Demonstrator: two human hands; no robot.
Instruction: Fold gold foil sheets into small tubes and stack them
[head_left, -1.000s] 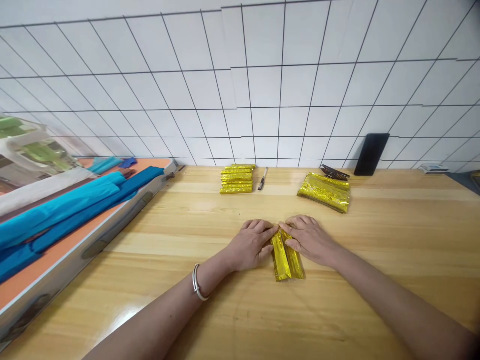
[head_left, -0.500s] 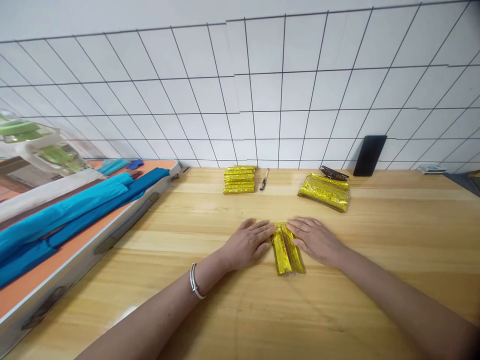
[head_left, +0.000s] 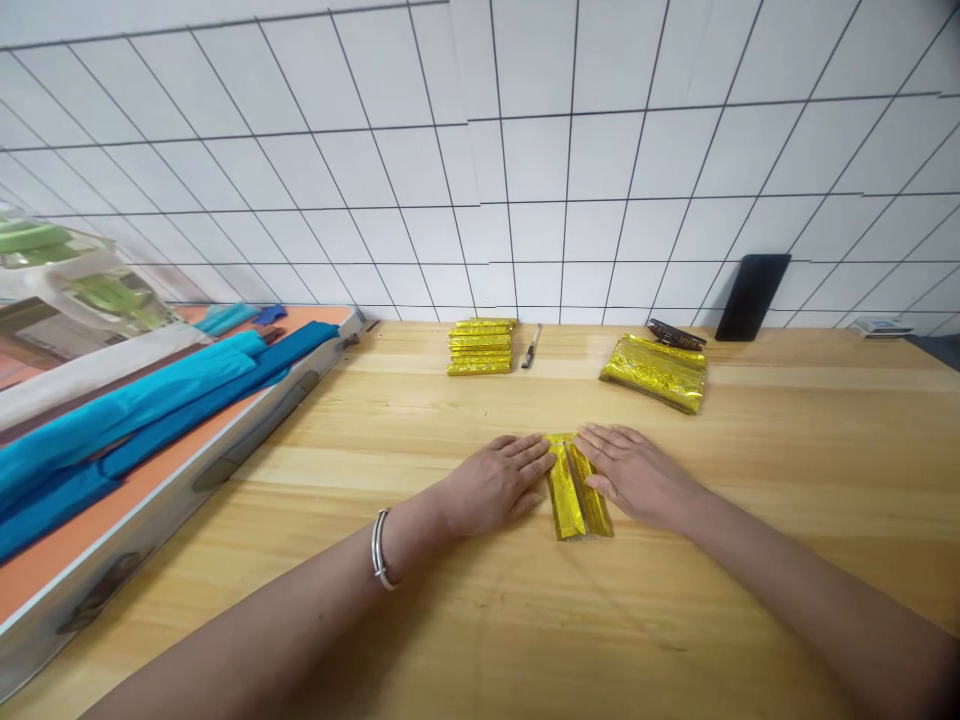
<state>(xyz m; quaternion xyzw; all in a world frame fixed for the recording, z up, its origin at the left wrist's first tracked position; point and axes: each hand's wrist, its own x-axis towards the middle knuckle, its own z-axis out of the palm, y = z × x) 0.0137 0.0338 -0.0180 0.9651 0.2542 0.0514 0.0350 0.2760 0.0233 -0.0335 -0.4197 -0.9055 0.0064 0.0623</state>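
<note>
A shiny gold foil sheet (head_left: 564, 500) lies on the wooden table, its two long sides folded in toward a narrow gap down the middle. My left hand (head_left: 499, 483) rests flat with fingers stretched out, the tips pressing on its upper left edge. From the other side, my right hand (head_left: 634, 472) lies with its fingers extended on the upper right edge. Farther back sits a row of narrow folded gold foil strips (head_left: 481, 348). To the right of that is a flat stack of gold foil sheets (head_left: 654, 374).
A pen (head_left: 531, 347) lies beside the folded strips. Behind the foil stack are a dark hair claw clip (head_left: 676, 335) and a black phone (head_left: 752, 297) leaning on the tiled wall. At left, an orange-lined tray (head_left: 225, 425) holds blue cloth rolls (head_left: 150, 400).
The view has tilted slightly downward. The foil's folded sides look a little flatter, while both hands keep nearly the same place on it.
</note>
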